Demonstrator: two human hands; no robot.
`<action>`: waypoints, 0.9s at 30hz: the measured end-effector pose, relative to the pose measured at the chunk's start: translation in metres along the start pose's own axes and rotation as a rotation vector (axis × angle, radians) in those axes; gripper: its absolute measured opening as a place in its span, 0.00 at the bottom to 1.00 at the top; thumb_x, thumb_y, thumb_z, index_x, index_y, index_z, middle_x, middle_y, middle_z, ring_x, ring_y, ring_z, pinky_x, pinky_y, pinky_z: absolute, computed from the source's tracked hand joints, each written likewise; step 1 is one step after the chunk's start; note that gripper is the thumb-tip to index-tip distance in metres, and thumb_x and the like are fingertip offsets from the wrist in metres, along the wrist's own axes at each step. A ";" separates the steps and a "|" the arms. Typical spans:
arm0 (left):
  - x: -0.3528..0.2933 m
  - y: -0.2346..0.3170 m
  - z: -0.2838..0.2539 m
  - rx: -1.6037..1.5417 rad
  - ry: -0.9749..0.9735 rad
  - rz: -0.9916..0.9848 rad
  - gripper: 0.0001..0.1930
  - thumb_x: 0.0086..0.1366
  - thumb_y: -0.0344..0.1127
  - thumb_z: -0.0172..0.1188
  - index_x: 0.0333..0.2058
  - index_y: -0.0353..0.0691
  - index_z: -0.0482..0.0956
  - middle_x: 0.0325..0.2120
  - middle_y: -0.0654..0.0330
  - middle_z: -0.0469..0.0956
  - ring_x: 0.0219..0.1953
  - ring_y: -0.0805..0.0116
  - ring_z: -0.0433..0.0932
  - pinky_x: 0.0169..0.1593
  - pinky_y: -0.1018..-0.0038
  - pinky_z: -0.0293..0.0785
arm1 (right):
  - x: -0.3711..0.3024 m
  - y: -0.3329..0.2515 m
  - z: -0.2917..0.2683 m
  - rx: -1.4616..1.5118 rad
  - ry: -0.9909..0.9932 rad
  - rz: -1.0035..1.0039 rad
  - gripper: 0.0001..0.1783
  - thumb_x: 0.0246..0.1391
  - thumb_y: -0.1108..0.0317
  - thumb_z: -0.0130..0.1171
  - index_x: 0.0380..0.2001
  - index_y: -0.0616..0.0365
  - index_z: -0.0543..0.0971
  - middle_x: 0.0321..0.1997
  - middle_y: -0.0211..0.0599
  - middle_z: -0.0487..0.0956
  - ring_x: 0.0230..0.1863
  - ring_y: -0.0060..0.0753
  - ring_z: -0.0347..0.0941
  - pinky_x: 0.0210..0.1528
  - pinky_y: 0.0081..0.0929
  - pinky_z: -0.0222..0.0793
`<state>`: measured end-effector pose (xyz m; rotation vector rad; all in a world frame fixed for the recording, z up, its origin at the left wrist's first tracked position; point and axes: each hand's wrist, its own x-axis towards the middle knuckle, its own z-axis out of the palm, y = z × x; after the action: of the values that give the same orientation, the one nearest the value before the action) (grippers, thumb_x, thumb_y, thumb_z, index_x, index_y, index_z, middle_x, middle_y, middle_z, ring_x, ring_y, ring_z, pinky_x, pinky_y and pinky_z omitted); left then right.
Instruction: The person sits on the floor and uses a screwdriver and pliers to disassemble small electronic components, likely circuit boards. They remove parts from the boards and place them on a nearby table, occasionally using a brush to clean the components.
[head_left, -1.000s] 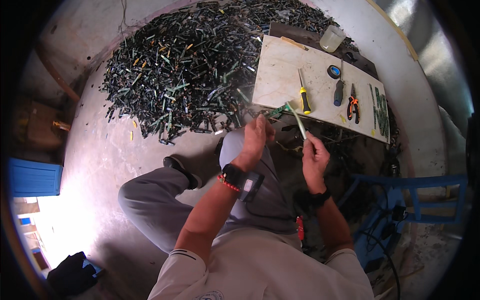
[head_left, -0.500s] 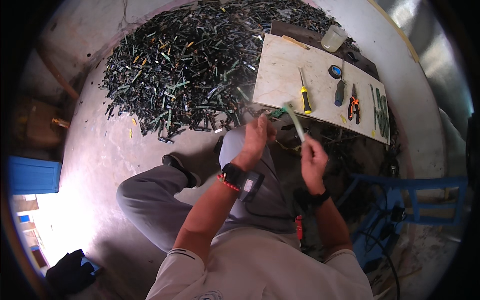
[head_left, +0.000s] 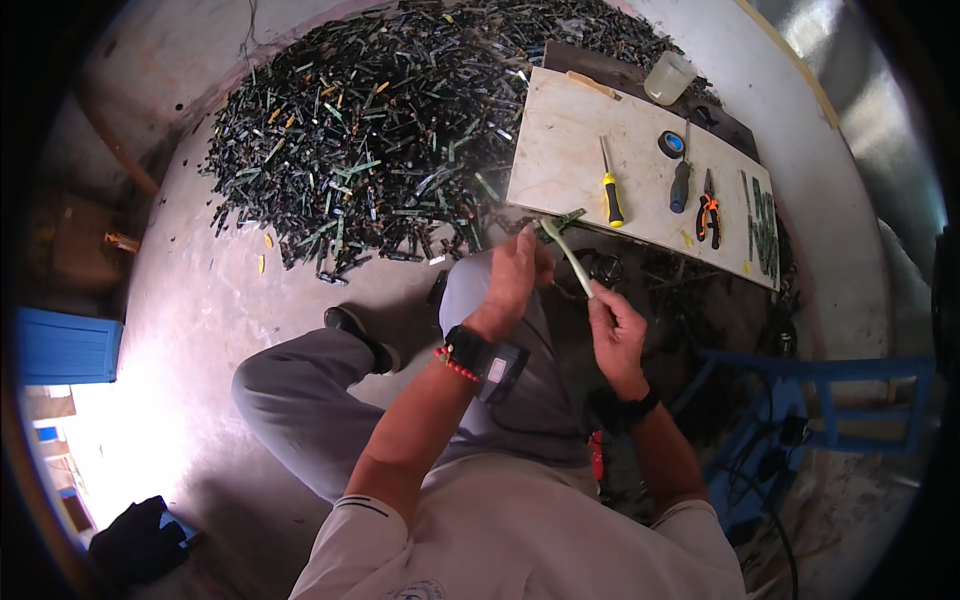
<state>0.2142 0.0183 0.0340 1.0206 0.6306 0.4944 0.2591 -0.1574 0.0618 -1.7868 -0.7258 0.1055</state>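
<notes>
My left hand (head_left: 513, 272) is closed around a narrow green circuit board strip (head_left: 570, 217), which juts out just past the near edge of a pale board (head_left: 560, 130). My right hand (head_left: 618, 328) grips a pale green brush (head_left: 574, 264), shaped like a toothbrush, by the end of its handle. The brush slants up to the left, and its head meets the strip beside my left fingers. Those fingertips are partly hidden behind the hand. On the board lie a yellow-and-black screwdriver (head_left: 612, 198), a dark-handled screwdriver (head_left: 680, 187) and orange-and-black pliers (head_left: 708, 217).
Several green strips (head_left: 763, 235) lie in a row at the board's right end. A blue tape roll (head_left: 671, 144) and a clear container (head_left: 669, 78) sit farther back. A large heap of circuit board strips (head_left: 370, 140) covers the floor ahead. A blue chair (head_left: 820, 400) stands at right.
My right hand has moved slightly left and down, bringing the brush lower across the strip. The strip's end now shows more plainly. My left arm has barely moved.
</notes>
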 end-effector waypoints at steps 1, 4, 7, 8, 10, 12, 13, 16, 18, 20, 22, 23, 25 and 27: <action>-0.001 0.001 0.001 -0.010 0.002 0.006 0.27 0.75 0.51 0.41 0.25 0.34 0.73 0.19 0.57 0.76 0.17 0.71 0.72 0.24 0.75 0.69 | 0.000 -0.004 0.002 0.011 -0.027 -0.024 0.12 0.61 0.75 0.57 0.47 0.65 0.80 0.32 0.28 0.78 0.30 0.13 0.66 0.34 0.14 0.66; -0.003 0.005 -0.001 0.004 -0.005 -0.012 0.27 0.75 0.50 0.42 0.25 0.33 0.73 0.19 0.57 0.76 0.17 0.71 0.72 0.24 0.74 0.70 | 0.013 0.009 -0.007 0.126 0.062 0.218 0.12 0.61 0.75 0.57 0.47 0.65 0.80 0.33 0.28 0.78 0.31 0.12 0.66 0.34 0.15 0.66; -0.002 0.003 -0.001 0.024 -0.018 0.006 0.26 0.75 0.50 0.42 0.26 0.33 0.74 0.20 0.57 0.76 0.18 0.71 0.72 0.24 0.74 0.71 | -0.001 -0.004 0.008 0.056 -0.037 -0.043 0.12 0.62 0.75 0.56 0.48 0.65 0.80 0.32 0.27 0.78 0.31 0.13 0.67 0.34 0.15 0.66; -0.001 0.003 -0.002 0.012 -0.017 -0.010 0.26 0.75 0.51 0.42 0.26 0.33 0.74 0.20 0.57 0.76 0.18 0.70 0.73 0.24 0.74 0.71 | -0.006 -0.003 0.012 0.078 -0.072 -0.080 0.12 0.61 0.76 0.57 0.48 0.65 0.80 0.30 0.26 0.77 0.29 0.13 0.66 0.32 0.15 0.64; -0.002 0.002 -0.006 -0.018 -0.009 -0.043 0.26 0.75 0.51 0.43 0.27 0.33 0.74 0.20 0.56 0.76 0.19 0.70 0.73 0.25 0.74 0.72 | 0.000 0.007 0.002 0.098 -0.005 0.074 0.12 0.61 0.76 0.57 0.47 0.65 0.80 0.29 0.25 0.76 0.29 0.12 0.65 0.31 0.14 0.63; -0.004 0.001 -0.004 -0.012 -0.013 -0.031 0.26 0.74 0.51 0.43 0.27 0.33 0.74 0.20 0.56 0.76 0.19 0.69 0.74 0.25 0.74 0.72 | 0.007 0.027 -0.006 0.179 0.074 0.147 0.13 0.64 0.72 0.54 0.51 0.60 0.79 0.24 0.19 0.69 0.22 0.07 0.59 0.21 0.11 0.55; -0.003 0.000 -0.003 -0.005 -0.021 -0.025 0.26 0.74 0.52 0.44 0.28 0.33 0.74 0.20 0.56 0.77 0.19 0.69 0.74 0.25 0.74 0.72 | 0.007 0.021 -0.009 0.192 0.063 0.147 0.13 0.64 0.73 0.54 0.50 0.61 0.79 0.25 0.20 0.70 0.23 0.09 0.61 0.24 0.11 0.58; -0.001 0.000 -0.010 -0.022 -0.112 -0.083 0.25 0.70 0.58 0.50 0.32 0.37 0.74 0.25 0.59 0.77 0.28 0.70 0.76 0.35 0.74 0.75 | 0.000 0.012 0.002 -0.026 -0.011 -0.120 0.14 0.63 0.75 0.55 0.51 0.63 0.79 0.30 0.23 0.74 0.30 0.12 0.65 0.33 0.13 0.63; -0.002 0.000 -0.010 -0.073 -0.106 -0.096 0.24 0.70 0.57 0.51 0.31 0.38 0.73 0.25 0.58 0.77 0.28 0.69 0.76 0.34 0.73 0.75 | 0.007 0.022 -0.005 -0.006 0.090 0.023 0.12 0.63 0.74 0.56 0.49 0.64 0.79 0.35 0.28 0.78 0.33 0.16 0.68 0.37 0.16 0.67; -0.001 0.000 -0.012 -0.127 -0.123 -0.103 0.24 0.70 0.56 0.52 0.30 0.39 0.73 0.25 0.58 0.77 0.27 0.69 0.76 0.34 0.72 0.74 | 0.013 0.025 -0.009 0.003 0.162 0.044 0.14 0.63 0.72 0.57 0.50 0.64 0.78 0.35 0.29 0.78 0.34 0.18 0.69 0.38 0.17 0.68; -0.001 -0.002 -0.016 -0.182 -0.167 -0.111 0.22 0.70 0.55 0.52 0.29 0.40 0.72 0.24 0.58 0.76 0.26 0.68 0.74 0.35 0.71 0.73 | 0.011 0.012 -0.008 0.093 0.137 0.112 0.15 0.64 0.71 0.56 0.52 0.64 0.77 0.32 0.28 0.77 0.33 0.17 0.69 0.38 0.17 0.68; 0.000 0.000 -0.017 -0.215 -0.194 -0.138 0.22 0.71 0.55 0.51 0.29 0.40 0.71 0.24 0.58 0.76 0.25 0.68 0.73 0.36 0.70 0.73 | 0.012 0.000 -0.006 0.137 0.127 0.145 0.16 0.64 0.70 0.56 0.53 0.64 0.76 0.31 0.27 0.76 0.33 0.17 0.68 0.38 0.17 0.68; -0.001 0.008 -0.018 -0.282 -0.249 -0.193 0.21 0.71 0.54 0.51 0.29 0.41 0.70 0.24 0.58 0.75 0.23 0.68 0.71 0.37 0.69 0.72 | 0.020 -0.010 0.000 0.202 0.128 0.173 0.15 0.65 0.66 0.56 0.50 0.64 0.77 0.28 0.23 0.72 0.28 0.13 0.64 0.31 0.15 0.64; -0.006 0.015 -0.015 -0.286 -0.267 -0.199 0.20 0.72 0.52 0.49 0.29 0.41 0.70 0.24 0.59 0.75 0.23 0.69 0.70 0.38 0.68 0.72 | 0.034 -0.008 0.004 0.304 0.144 0.303 0.16 0.64 0.63 0.57 0.49 0.63 0.77 0.26 0.22 0.71 0.25 0.11 0.62 0.26 0.14 0.60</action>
<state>0.1983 0.0305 0.0430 0.7270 0.4030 0.2570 0.2812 -0.1355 0.0769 -1.5809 -0.3129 0.2727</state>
